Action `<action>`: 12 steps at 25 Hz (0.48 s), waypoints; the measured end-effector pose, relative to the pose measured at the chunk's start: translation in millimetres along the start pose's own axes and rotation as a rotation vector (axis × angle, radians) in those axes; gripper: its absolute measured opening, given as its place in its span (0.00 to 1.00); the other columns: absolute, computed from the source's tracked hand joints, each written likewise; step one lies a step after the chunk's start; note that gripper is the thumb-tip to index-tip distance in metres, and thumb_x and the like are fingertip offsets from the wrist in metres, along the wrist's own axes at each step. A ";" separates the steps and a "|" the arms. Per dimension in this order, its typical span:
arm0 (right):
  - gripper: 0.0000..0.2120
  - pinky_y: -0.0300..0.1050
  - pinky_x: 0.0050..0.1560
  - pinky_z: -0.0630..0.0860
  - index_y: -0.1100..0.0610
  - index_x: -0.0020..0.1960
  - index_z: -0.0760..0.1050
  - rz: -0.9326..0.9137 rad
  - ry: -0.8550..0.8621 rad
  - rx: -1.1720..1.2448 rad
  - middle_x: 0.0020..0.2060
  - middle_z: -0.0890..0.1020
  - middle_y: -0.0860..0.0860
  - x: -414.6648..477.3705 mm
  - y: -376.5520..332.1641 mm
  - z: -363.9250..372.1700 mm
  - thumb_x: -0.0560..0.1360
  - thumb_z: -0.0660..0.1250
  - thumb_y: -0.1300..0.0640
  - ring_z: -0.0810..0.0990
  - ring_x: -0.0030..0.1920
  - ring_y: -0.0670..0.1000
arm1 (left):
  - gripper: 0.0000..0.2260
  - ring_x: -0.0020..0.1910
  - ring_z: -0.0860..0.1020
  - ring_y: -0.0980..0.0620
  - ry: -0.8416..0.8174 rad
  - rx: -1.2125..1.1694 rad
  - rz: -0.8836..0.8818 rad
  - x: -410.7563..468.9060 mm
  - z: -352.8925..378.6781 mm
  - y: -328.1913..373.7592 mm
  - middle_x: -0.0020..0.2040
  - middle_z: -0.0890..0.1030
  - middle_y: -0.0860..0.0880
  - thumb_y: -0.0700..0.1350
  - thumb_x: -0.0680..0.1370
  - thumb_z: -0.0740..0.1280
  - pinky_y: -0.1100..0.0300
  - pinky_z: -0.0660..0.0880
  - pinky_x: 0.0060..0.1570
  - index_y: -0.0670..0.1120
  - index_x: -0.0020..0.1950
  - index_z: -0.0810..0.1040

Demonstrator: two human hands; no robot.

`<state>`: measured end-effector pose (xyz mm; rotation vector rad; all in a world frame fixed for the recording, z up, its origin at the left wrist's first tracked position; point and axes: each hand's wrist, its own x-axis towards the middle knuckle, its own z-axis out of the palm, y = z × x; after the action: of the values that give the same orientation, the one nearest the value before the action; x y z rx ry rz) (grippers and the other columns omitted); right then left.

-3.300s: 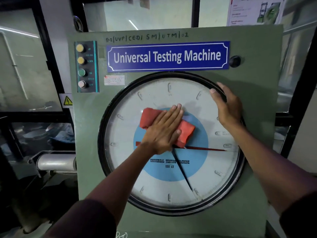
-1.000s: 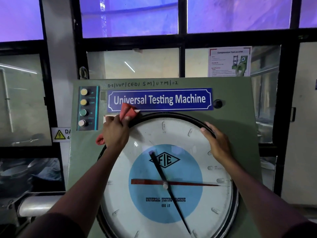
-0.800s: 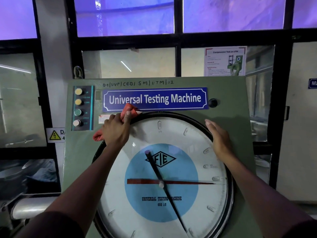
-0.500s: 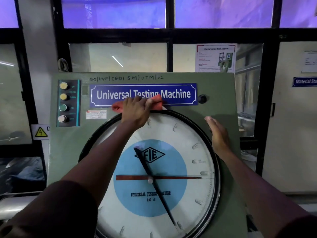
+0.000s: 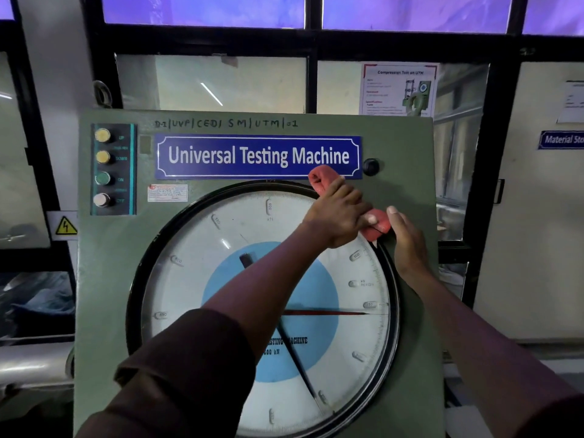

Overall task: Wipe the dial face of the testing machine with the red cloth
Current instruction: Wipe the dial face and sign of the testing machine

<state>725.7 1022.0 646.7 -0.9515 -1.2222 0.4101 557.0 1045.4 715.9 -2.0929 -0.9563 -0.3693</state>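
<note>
My left hand (image 5: 336, 216) grips the red cloth (image 5: 320, 180), pressing it on the upper-right rim of the dial face (image 5: 196, 279). My right hand (image 5: 407, 245) lies open and flat on the machine panel (image 5: 104, 279), touching the cloth's lower end.

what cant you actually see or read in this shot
- Head view: the left forearm covers the blue centre's lettering and part of the black pointer.
- The dial face is cut off by the bottom edge.
- The red cloth is mostly hidden under the left hand.
- Small sticker: print too small.
</note>
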 end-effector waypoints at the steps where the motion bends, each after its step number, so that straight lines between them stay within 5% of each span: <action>1: 0.14 0.27 0.37 0.68 0.54 0.45 0.77 0.001 0.006 -0.007 0.38 0.78 0.46 -1.3 -1.1 -0.1 0.87 0.61 0.53 0.74 0.33 0.32 | 0.24 0.71 0.70 0.46 0.003 0.015 0.010 0.0 0.6 1.2 0.66 0.77 0.49 0.60 0.87 0.47 0.47 0.51 0.80 0.53 0.75 0.73; 4: 0.14 0.27 0.40 0.69 0.59 0.55 0.81 -0.002 0.005 -0.023 0.45 0.82 0.50 -4.8 -2.5 0.2 0.87 0.61 0.51 0.77 0.41 0.37 | 0.25 0.71 0.70 0.46 0.014 0.018 -0.010 -2.3 -1.8 -4.5 0.66 0.77 0.49 0.60 0.87 0.46 0.48 0.52 0.80 0.53 0.75 0.73; 7: 0.17 0.35 0.52 0.73 0.55 0.62 0.82 -0.043 -0.044 -0.045 0.53 0.84 0.48 -9.2 -7.2 7.6 0.87 0.60 0.46 0.80 0.52 0.45 | 0.23 0.71 0.70 0.45 0.043 -0.081 -0.162 -13.2 -7.3 -25.8 0.66 0.77 0.48 0.58 0.87 0.48 0.47 0.52 0.80 0.52 0.75 0.73; 12: 0.23 0.18 0.51 0.67 0.57 0.70 0.79 -0.061 -0.118 -0.068 0.59 0.81 0.42 -11.4 -18.3 32.9 0.85 0.61 0.43 0.79 0.59 0.39 | 0.23 0.71 0.70 0.43 0.158 -0.223 -0.530 -60.4 -14.7 -79.9 0.68 0.76 0.45 0.57 0.87 0.48 0.47 0.55 0.78 0.50 0.74 0.73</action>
<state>687.7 1016.2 655.5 -0.9559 -1.3759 0.3827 458.2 1035.9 736.1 -1.9393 -1.4205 -0.9338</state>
